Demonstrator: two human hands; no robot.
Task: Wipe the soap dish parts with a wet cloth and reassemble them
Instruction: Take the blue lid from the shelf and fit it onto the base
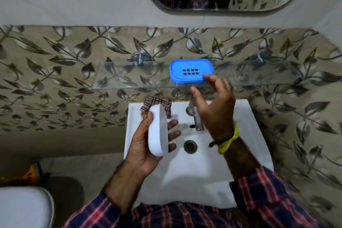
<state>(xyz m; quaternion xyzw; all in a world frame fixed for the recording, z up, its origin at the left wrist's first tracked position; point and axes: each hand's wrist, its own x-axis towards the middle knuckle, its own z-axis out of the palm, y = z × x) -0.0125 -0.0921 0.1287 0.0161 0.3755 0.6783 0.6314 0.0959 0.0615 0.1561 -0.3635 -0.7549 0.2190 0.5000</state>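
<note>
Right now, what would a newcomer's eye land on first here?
The bright blue slotted tray on the glass shelf, with the open right hand just in front of it. Next, the white soap dish base held in the left hand over the white sink.

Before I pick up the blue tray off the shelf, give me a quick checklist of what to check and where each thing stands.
1. White base held firmly: ok, the left hand wraps it, on edge above the sink.
2. Right hand free to grasp: ok, open and empty, fingertips by the blue tray.
3. Tray reachable: ok, it lies flat on the glass shelf, nothing on top.
4. Cloth at hand: ok, on the sink's back ledge behind the base.
5. Cloth wet: cannot tell.
6. Base already wiped clean: cannot tell, only its outside shows.
</note>
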